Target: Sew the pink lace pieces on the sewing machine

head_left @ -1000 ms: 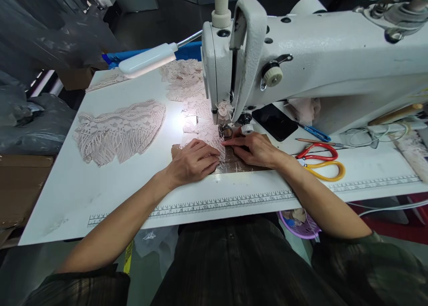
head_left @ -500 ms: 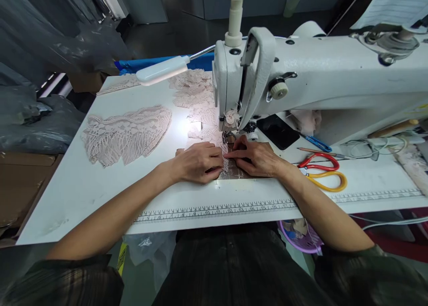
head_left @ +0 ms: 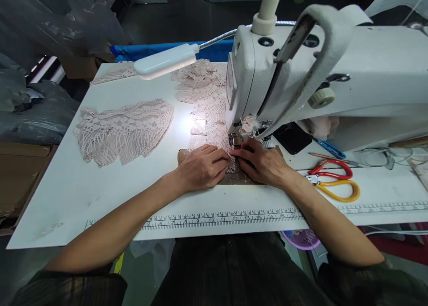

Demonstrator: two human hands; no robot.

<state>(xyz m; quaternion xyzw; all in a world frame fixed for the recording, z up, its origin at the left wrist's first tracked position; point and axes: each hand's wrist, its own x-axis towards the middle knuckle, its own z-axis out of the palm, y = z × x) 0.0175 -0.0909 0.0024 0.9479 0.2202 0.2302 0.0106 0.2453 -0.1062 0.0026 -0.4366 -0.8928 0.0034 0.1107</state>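
Note:
A white sewing machine (head_left: 334, 74) stands on a white table (head_left: 67, 194). A strip of pale pink lace (head_left: 210, 118) runs under its presser foot (head_left: 236, 138) and away toward the back. My left hand (head_left: 200, 167) lies flat on the lace just in front of the foot, fingers together pressing it down. My right hand (head_left: 262, 163) rests beside it on the right, fingertips pinching the lace edge close to the needle. Both hands nearly touch each other.
A larger lace piece (head_left: 123, 130) lies at the left. A white lamp (head_left: 163, 60) on a flexible neck lights the foot. Red and yellow scissors (head_left: 334, 181), a pencil (head_left: 331, 158), blue snips (head_left: 327, 147) and a black phone (head_left: 292, 138) lie right. A ruler strip (head_left: 227, 217) lines the front edge.
The camera has moved closer and lower toward the machine head. Both hands stay pressed on the lace at the presser foot, with fingertips drawn slightly nearer to the needle.

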